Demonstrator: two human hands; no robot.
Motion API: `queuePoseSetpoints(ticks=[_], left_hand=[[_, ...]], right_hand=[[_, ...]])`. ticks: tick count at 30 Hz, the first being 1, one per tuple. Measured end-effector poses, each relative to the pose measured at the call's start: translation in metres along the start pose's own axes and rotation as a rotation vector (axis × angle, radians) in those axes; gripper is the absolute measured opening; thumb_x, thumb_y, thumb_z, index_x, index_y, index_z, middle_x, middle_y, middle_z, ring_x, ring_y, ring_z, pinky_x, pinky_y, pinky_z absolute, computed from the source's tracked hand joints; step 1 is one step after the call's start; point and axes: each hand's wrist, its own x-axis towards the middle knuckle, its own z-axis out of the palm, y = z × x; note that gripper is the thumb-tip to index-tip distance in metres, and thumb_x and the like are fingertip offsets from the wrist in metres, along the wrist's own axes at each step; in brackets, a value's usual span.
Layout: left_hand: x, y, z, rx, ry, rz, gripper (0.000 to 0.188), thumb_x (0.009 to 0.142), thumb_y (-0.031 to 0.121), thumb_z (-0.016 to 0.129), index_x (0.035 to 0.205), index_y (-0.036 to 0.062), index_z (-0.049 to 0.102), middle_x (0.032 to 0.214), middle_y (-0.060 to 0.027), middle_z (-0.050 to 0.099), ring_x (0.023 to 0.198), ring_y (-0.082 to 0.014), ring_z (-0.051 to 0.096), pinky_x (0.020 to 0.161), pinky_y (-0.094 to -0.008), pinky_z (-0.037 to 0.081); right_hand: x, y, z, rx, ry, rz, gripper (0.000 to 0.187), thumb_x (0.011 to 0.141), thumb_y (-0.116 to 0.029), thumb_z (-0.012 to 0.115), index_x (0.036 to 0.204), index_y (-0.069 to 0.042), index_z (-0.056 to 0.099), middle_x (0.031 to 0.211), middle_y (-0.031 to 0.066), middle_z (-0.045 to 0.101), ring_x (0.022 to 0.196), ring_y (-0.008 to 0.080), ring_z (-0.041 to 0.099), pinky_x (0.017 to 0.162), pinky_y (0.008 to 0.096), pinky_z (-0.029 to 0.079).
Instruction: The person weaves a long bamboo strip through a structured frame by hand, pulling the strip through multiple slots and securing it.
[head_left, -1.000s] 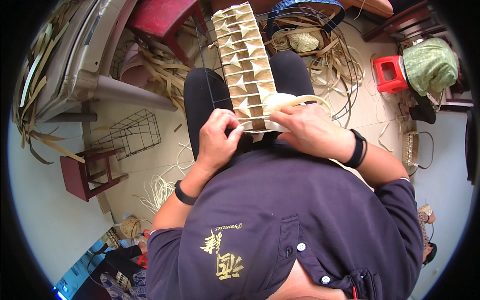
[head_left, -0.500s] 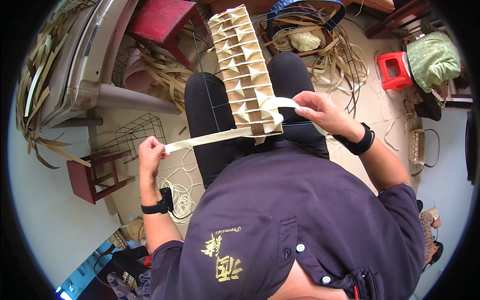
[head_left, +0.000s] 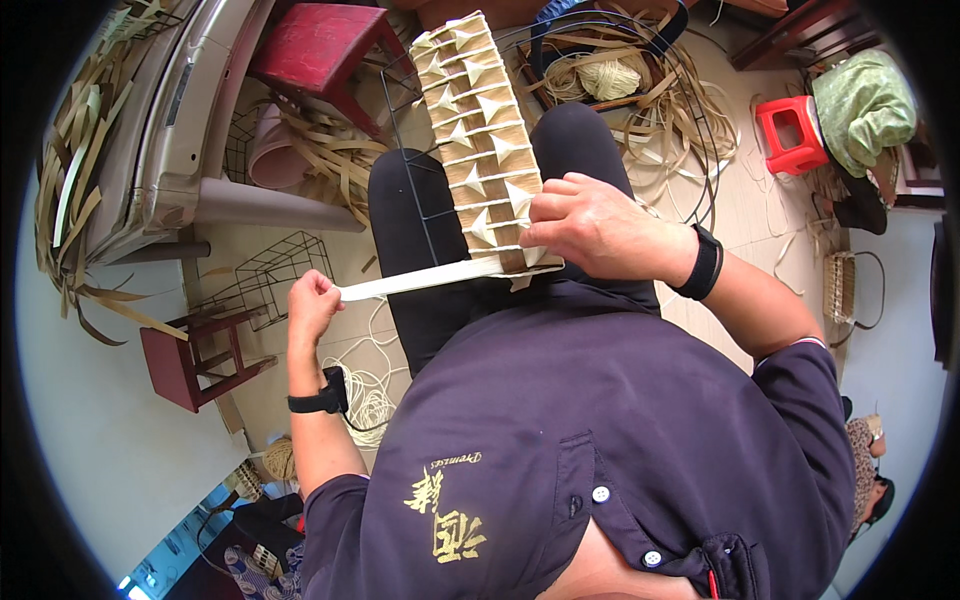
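Observation:
A long woven panel (head_left: 462,150) of tan and cream flat strips, with rows of raised cream triangles, lies over a black wire frame (head_left: 415,200) on my lap. My left hand (head_left: 316,302) pinches the end of a flat cream strip (head_left: 420,279), pulled taut leftward from the panel's near end. At that end's right edge, my right hand (head_left: 600,232) is closed, fingertips low against the weave. Its fingers cover the strip's other part, which is mostly hidden there. Both wrists wear black bands.
A red stool (head_left: 320,45) and bundles of tan strips (head_left: 330,165) are at the far left. Loose cream cord (head_left: 365,400) lies on the floor by my left arm. A basket of strips and cord balls (head_left: 610,80) stands ahead; a bright red stool (head_left: 790,135) is far right, beside a person.
My right hand has moved left and inward over the panel's near right edge, bringing its strip end down onto the weave. The left hand still holds the strip taut, barely shifted.

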Motion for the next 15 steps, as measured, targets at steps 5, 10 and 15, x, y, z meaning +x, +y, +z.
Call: queuePoseSetpoints(ticks=[5, 10, 15], left_hand=[[0.006, -0.012, -0.017, 0.276, 0.059, -0.141, 0.008, 0.081, 0.005, 0.069, 0.081, 0.0012, 0.061, 0.077, -0.0127, 0.071, 0.069, -0.0207, 0.074, 0.062, -0.0330, 0.057], [-0.008, 0.045, 0.003, 0.508, 0.250, 0.376, 0.018, 0.085, 0.011, 0.076, 0.101, 0.0047, 0.072, 0.101, -0.0127, 0.069, 0.090, -0.0264, 0.071, 0.080, -0.0351, 0.056], [-0.027, 0.158, 0.068, -0.111, -0.119, 0.732, 0.014, 0.095, 0.013, 0.073, 0.101, 0.0005, 0.076, 0.090, -0.0103, 0.070, 0.082, -0.0192, 0.068, 0.075, -0.0307, 0.053]], right_hand=[[0.000, -0.007, 0.005, 0.011, 0.030, 0.032, 0.026, 0.081, -0.005, 0.073, 0.106, -0.010, 0.072, 0.097, 0.0040, 0.062, 0.101, 0.0246, 0.060, 0.083, 0.0382, 0.046], [-0.019, 0.006, 0.004, -0.007, 0.379, 0.240, 0.027, 0.084, -0.011, 0.077, 0.110, -0.006, 0.069, 0.101, 0.0088, 0.066, 0.096, 0.0298, 0.065, 0.085, 0.0415, 0.052], [-0.048, 0.022, -0.012, 0.657, 0.014, 0.863, 0.022, 0.094, -0.021, 0.075, 0.106, -0.003, 0.071, 0.076, 0.0067, 0.066, 0.069, 0.0195, 0.063, 0.065, 0.0345, 0.050]])
